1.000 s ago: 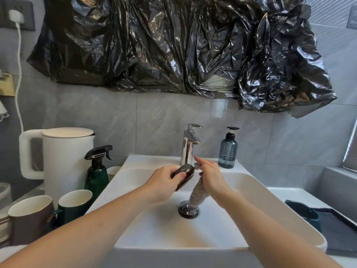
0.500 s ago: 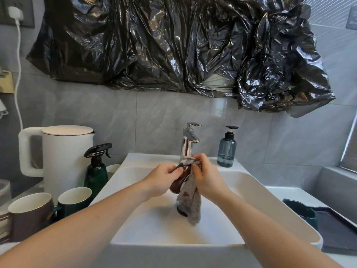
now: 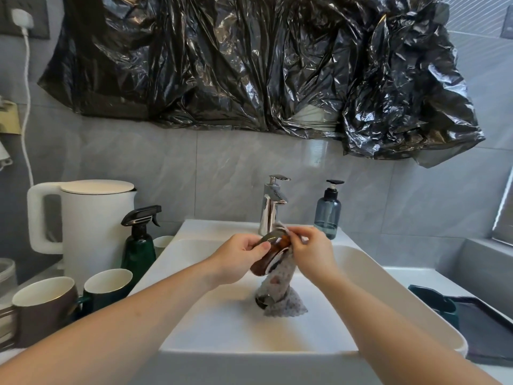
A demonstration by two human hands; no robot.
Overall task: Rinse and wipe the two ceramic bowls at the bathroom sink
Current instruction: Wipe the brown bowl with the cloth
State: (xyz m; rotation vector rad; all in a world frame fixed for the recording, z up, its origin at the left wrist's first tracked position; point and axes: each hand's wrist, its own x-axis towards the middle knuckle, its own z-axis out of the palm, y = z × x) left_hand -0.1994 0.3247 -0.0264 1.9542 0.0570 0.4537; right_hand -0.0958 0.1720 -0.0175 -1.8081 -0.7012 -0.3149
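My left hand (image 3: 240, 257) grips the small brown glazed ceramic bowl (image 3: 270, 255), thumb curled over its near rim and fingers behind it, holding it tilted on edge above the basin. My right hand (image 3: 311, 252) sits just to the right of that grip, fingertips (image 3: 298, 235) pinching the grey speckled cloth (image 3: 280, 290) against the bowl's upper rim. The cloth wraps the far side of the bowl and hangs straight down below the grip, its lower end spread over the dark round drain (image 3: 263, 300), mostly hiding it. I cannot tell whether the second bowl is anywhere in view.

Around and beneath the hands lies the white rectangular ceramic sink (image 3: 211, 323). Just behind the grip rises the chrome single-lever faucet (image 3: 273, 204); I see no water running. To the right of the faucet stands a smoky blue pump bottle (image 3: 328, 215). Left of the grip, beside the sink's edge, stand a dark green spray bottle (image 3: 140, 240), a white electric kettle (image 3: 91, 218), a green mug (image 3: 107, 287) and a brown mug (image 3: 45, 307). High above, crumpled black plastic sheeting (image 3: 249, 65) covers the wall.
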